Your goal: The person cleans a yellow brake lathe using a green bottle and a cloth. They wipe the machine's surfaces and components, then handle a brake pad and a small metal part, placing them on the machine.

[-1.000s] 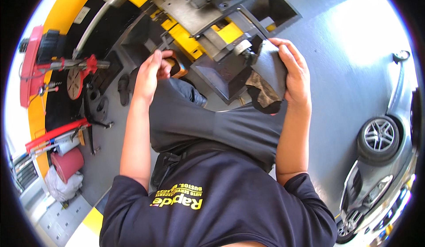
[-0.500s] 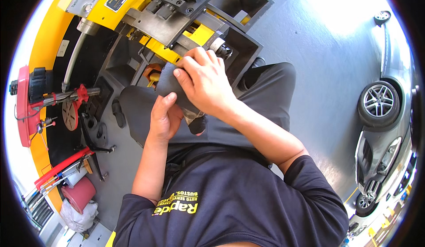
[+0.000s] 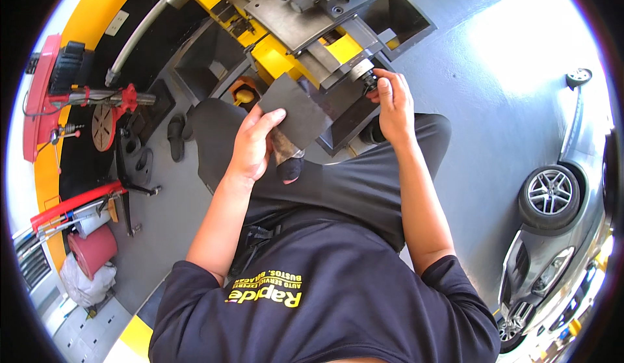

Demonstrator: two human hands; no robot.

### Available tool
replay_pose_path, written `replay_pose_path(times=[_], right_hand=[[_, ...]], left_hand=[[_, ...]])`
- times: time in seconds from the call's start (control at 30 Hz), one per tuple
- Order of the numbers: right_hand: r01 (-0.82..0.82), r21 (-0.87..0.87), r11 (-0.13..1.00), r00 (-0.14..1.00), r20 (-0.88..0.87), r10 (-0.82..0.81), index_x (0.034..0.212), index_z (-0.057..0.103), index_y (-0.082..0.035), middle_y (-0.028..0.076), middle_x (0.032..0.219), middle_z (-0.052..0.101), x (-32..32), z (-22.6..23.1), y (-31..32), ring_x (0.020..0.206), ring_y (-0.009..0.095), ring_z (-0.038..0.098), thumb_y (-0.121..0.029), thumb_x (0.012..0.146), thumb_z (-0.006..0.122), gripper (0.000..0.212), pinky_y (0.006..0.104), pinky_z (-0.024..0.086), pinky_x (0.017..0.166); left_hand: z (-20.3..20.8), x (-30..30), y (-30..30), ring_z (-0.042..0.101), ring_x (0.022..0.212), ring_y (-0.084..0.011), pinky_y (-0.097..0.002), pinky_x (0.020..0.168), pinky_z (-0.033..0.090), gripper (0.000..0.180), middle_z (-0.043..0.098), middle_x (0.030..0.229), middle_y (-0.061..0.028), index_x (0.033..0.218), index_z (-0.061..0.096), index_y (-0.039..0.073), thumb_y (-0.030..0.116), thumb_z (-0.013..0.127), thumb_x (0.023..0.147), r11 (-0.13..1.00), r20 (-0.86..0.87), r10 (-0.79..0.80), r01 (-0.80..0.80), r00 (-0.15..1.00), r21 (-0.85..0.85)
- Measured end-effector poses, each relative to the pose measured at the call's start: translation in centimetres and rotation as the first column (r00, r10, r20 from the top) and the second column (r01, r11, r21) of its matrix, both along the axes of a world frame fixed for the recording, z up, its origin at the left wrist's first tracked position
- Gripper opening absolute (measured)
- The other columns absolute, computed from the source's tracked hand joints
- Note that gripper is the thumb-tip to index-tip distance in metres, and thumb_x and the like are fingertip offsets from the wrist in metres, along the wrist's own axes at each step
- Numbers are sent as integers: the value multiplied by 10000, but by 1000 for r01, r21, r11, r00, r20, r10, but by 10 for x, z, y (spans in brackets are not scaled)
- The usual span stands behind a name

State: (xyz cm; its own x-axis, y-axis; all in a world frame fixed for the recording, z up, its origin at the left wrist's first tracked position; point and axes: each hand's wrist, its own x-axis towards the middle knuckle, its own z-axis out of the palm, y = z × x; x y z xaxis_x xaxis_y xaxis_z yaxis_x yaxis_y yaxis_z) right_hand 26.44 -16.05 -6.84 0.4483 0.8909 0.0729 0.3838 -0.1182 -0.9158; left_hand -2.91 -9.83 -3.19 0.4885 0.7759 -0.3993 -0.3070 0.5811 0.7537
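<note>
My left hand [image 3: 255,141] grips a flat dark grey sheet that looks like sandpaper [image 3: 296,111], its thumb pressed on top. Directly below the sheet, by my palm, is a worn brown piece with a black end [image 3: 289,168]; what it is, and whether my hand holds it too, I cannot tell. To the right, the fingers of my right hand [image 3: 394,106] curl round a small black knob [image 3: 370,81] beside a silver dial collar [image 3: 361,69]. This knob sits at the near end of a yellow and grey lathe-like machine [image 3: 279,22].
Dark metal trays [image 3: 406,22] sit beneath the machine. At the left stands a red drill press [image 3: 49,100], with a slipper [image 3: 176,139] on the floor nearby. Lower left is a red roll [image 3: 93,249]. A grey car [image 3: 552,252] is parked at the right, beside a wheel [image 3: 551,197].
My right hand has left the grey sheet and moved right to the machine's knob. My left hand still holds the sheet, now spread out flatter. The whole view has shifted.
</note>
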Motion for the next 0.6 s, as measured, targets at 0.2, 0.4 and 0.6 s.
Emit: replay_pose_path(times=[0.2, 0.4, 0.6], right_hand=[[-55, -51, 997, 974, 219, 65, 1307, 649, 8, 209, 985, 703, -4, -14, 0, 927, 403, 725, -422, 1184, 471, 481, 474, 555, 865], [11, 4, 1000, 973, 230, -11, 1053, 684, -1, 200, 793, 685, -1, -24, 11, 752, 411, 681, -440, 1198, 423, 531, 471, 542, 752], [97, -186, 978, 931, -329, -155, 953, 701, -24, 41, 684, 635, -11, -29, 18, 558, 116, 530, -578, 1180, 368, 685, 306, 437, 560]], left_hand=[[13, 28, 9, 676, 1234, -191, -358, 1095, 524, 452, 696, 1381, -89, 1477, 607, 12, 170, 684, 1061, 995, 19, -52, 50, 998, 86], [5, 30, 2, 645, 1300, -189, -355, 1149, 487, 475, 686, 1405, -90, 1500, 593, 4, 153, 684, 1059, 986, -47, -146, 149, 988, 74], [-3, 21, -1, 642, 1316, -195, -360, 1155, 490, 499, 670, 1435, -91, 1530, 570, 12, 146, 673, 1061, 984, -29, -175, 175, 984, 6]])
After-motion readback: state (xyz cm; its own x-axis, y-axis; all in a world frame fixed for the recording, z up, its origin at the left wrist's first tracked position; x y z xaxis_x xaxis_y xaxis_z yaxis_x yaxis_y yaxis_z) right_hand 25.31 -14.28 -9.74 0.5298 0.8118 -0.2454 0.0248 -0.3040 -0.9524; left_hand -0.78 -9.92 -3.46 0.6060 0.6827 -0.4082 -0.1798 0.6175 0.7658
